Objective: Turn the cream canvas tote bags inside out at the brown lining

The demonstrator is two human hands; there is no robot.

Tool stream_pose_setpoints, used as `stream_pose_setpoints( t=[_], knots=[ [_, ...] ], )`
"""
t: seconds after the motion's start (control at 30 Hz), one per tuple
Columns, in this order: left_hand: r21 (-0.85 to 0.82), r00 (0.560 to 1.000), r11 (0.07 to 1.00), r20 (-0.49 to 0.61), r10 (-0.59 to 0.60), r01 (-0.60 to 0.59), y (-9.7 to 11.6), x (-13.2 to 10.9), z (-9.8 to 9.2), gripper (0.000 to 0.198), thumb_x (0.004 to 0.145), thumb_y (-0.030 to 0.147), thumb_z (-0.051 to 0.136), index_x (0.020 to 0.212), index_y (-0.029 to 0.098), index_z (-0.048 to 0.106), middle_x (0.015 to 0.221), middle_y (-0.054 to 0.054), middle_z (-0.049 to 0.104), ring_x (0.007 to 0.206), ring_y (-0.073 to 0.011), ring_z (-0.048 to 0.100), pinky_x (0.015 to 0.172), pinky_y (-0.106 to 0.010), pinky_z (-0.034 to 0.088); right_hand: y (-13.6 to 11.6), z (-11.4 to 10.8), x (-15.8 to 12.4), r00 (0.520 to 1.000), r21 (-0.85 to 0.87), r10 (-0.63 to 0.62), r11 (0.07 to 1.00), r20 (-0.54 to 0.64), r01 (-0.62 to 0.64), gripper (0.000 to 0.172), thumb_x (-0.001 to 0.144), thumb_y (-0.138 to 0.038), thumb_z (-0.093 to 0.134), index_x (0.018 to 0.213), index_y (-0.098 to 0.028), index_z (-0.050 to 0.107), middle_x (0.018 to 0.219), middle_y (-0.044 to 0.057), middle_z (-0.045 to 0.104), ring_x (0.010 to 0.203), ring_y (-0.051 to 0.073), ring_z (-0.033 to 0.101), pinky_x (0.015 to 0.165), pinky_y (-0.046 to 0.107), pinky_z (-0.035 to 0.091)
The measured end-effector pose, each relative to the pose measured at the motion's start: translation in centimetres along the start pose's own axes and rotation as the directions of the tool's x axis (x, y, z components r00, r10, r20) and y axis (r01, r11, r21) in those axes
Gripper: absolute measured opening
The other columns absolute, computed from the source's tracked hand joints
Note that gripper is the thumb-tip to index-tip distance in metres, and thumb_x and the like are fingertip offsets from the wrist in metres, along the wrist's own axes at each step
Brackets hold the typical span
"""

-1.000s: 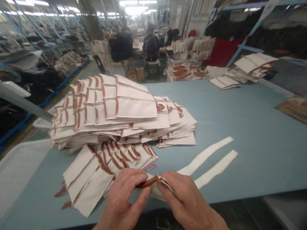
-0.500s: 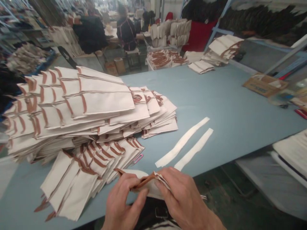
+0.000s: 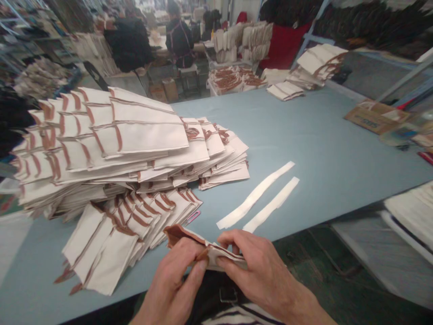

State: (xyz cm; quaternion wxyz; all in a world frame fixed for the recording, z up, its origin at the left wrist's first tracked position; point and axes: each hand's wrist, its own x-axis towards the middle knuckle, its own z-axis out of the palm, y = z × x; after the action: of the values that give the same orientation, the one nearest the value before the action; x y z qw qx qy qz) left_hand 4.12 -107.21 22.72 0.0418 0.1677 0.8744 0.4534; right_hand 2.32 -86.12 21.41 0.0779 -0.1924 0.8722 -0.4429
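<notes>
My left hand (image 3: 179, 271) pinches the brown-trimmed edge of a cream fabric piece (image 3: 213, 257) at the near edge of the table. Further along the same edge, my right hand (image 3: 255, 262) has its thumb and fingers closed on the layered cloth. The piece's brown end sticks up past my left fingers; much of its body is hidden behind my hands. Just beyond my right hand lie two cream strips (image 3: 257, 195), side by side. Left of my hands fans a small pile of cream pieces with brown edging (image 3: 111, 253), a pink-handled tool (image 3: 194, 216) beside it.
A tall stack of similar cream pieces (image 3: 145, 135) covers the table's left side. The blue-grey table (image 3: 324, 149) carries a cardboard box (image 3: 375, 116) at right and more folded cloth (image 3: 318, 63) at the far edge. A person (image 3: 180, 38) sits in the background.
My right hand has shifted its grip along the edge, its fingers more bent. The fabric's brown end now rises higher beyond my left hand. The view has tilted slightly.
</notes>
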Motion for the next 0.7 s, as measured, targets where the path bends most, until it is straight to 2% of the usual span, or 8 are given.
stream_pose_setpoints(
  t=[0.07,0.17,0.27,0.33,0.47,0.57,0.7],
  knots=[
    [0.008,0.999,0.999,0.020,-0.049,0.049,0.2,-0.7,-0.7,0.025,0.106,0.020,0.047,0.082,0.023,0.053,0.082,0.000,0.062,0.078,-0.0158,0.060,0.075,-0.023,0.050,0.5,-0.2,-0.6,1.000,-0.015,-0.010,1.000,-0.010,0.010,0.016,0.085,-0.008,0.065,0.093,-0.022,0.062,0.083,-0.001,0.071,0.071,0.017,0.065,0.065,0.027,0.042],
    [0.090,1.000,0.996,0.003,-0.009,0.008,0.3,-1.7,-0.9,0.021,0.103,0.015,0.049,0.083,0.022,0.052,0.091,-0.001,0.065,0.086,-0.0159,0.061,0.079,-0.024,0.047,1.1,0.6,-1.4,0.999,-0.007,-0.024,1.000,-0.023,0.024,0.017,0.082,-0.006,0.057,0.083,-0.023,0.055,0.072,-0.003,0.064,0.059,0.014,0.057,0.057,0.025,0.037],
    [0.125,0.999,0.992,-0.032,-0.003,0.007,0.8,-2.5,-0.8,0.022,0.097,0.014,0.053,0.077,0.022,0.048,0.081,0.001,0.062,0.076,-0.0152,0.058,0.074,-0.024,0.045,0.9,1.7,-2.0,1.000,0.031,-0.026,0.999,0.008,0.026,0.017,0.083,-0.008,0.054,0.079,-0.024,0.049,0.064,-0.005,0.058,0.053,0.013,0.052,0.052,0.024,0.034],
    [0.061,0.995,0.993,-0.004,-0.105,0.105,1.3,-2.6,-1.0,0.023,0.096,0.019,0.053,0.074,0.021,0.048,0.075,0.002,0.059,0.072,-0.0151,0.057,0.070,-0.023,0.045,0.3,2.0,-2.1,0.999,0.053,-0.034,0.998,0.031,0.032,0.018,0.084,-0.009,0.055,0.078,-0.024,0.047,0.063,-0.006,0.057,0.052,0.012,0.052,0.052,0.024,0.034],
    [-0.094,0.943,0.939,0.023,-0.331,0.331,2.5,-2.3,-1.6,0.030,0.099,0.036,0.049,0.075,0.020,0.059,0.077,0.000,0.062,0.074,-0.0176,0.057,0.067,-0.024,0.045,-1.0,1.9,-1.8,0.993,0.025,-0.114,0.993,0.027,0.114,0.020,0.092,-0.015,0.059,0.079,-0.024,0.047,0.066,-0.005,0.059,0.055,0.013,0.057,0.054,0.025,0.034],
    [-0.157,0.927,0.916,-0.008,-0.374,0.368,3.1,-2.2,-1.9,0.026,0.097,0.037,0.051,0.080,0.020,0.061,0.082,-0.002,0.064,0.080,-0.0190,0.057,0.072,-0.025,0.046,-1.3,1.9,-1.7,0.989,0.026,-0.147,0.989,0.022,0.146,0.021,0.097,-0.020,0.060,0.080,-0.024,0.048,0.068,-0.004,0.060,0.058,0.014,0.058,0.056,0.025,0.034],
    [-0.102,0.916,0.911,0.046,-0.398,0.400,3.5,-2.8,-1.7,0.021,0.096,0.032,0.051,0.079,0.020,0.057,0.081,0.000,0.060,0.081,-0.0189,0.056,0.076,-0.025,0.045,-1.1,1.7,-2.2,0.994,0.143,-0.059,0.989,0.095,0.045,0.025,0.092,-0.020,0.067,0.076,-0.023,0.048,0.067,-0.006,0.055,0.057,0.012,0.051,0.056,0.024,0.032]
  ],
)
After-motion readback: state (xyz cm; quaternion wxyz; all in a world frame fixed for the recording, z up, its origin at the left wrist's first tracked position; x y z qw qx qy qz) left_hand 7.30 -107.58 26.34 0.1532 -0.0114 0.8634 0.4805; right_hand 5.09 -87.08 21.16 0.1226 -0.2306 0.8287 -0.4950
